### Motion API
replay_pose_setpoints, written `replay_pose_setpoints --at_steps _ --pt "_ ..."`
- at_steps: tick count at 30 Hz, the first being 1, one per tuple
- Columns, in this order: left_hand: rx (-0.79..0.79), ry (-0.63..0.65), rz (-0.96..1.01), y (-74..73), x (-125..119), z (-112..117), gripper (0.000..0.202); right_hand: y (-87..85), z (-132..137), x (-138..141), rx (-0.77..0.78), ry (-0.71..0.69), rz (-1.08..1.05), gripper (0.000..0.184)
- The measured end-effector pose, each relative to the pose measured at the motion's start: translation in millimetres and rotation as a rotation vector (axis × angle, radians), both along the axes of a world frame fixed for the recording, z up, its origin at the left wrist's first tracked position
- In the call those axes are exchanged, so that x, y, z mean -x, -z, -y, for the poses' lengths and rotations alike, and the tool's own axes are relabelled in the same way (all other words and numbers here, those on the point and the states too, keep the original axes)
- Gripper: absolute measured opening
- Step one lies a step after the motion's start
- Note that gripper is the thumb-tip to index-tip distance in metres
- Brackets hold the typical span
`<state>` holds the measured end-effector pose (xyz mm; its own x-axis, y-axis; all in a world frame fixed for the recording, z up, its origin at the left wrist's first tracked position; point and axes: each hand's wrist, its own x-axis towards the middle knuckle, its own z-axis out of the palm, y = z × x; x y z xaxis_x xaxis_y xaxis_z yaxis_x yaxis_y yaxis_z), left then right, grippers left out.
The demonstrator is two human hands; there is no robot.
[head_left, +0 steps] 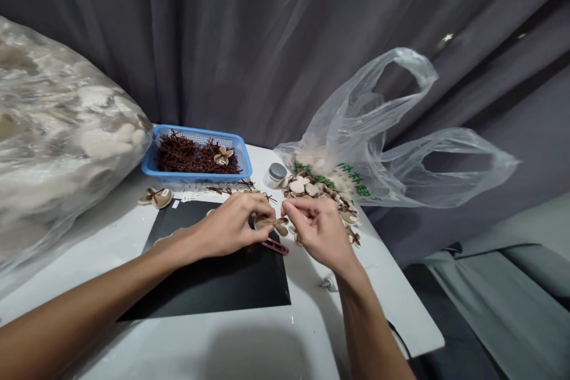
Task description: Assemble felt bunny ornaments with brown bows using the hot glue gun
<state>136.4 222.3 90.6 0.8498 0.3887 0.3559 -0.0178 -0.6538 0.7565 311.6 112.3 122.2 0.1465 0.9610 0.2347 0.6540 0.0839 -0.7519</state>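
Observation:
My left hand (234, 221) is closed over the black mat (222, 288), its thumb and fingers pinching a tan rabbit-shaped fabric piece (279, 225) whose ears point right. Just right of it, my right hand (319, 230) has thumb and forefinger pressed together; anything between them is too small to make out. Below the fabric piece lies a pinkish-red tool with a slotted handle (276, 246), partly under my left hand. A heap of similar fabric pieces with brown bows (303, 186) lies beyond my right hand.
A blue basket (198, 177) holds dark brown bows and one finished-looking piece. Nearby stand a grey-lidded jar (276, 173) and a clear carrier bag (351, 130). A large plastic sack (66, 142) fills the left. Another fabric piece (155, 197) lies beside the mat on the white table (253, 350).

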Motion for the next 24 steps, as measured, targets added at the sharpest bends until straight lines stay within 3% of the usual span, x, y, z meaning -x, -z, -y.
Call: replay_pose_setpoints --at_steps 7,16,24 --pt "0.117 0.001 0.065 -8.2 5 -7 0.013 20.7 -21 -15 -0.002 -0.067 0.043 0.039" --pt "0.348 0.039 0.049 11.3 2 -21 0.018 47.1 10 11 -0.067 -0.074 0.182 0.040" --pt "0.293 0.041 0.009 13.3 -1 -16 0.016 26.8 24 13 -0.108 -0.151 0.378 0.036"
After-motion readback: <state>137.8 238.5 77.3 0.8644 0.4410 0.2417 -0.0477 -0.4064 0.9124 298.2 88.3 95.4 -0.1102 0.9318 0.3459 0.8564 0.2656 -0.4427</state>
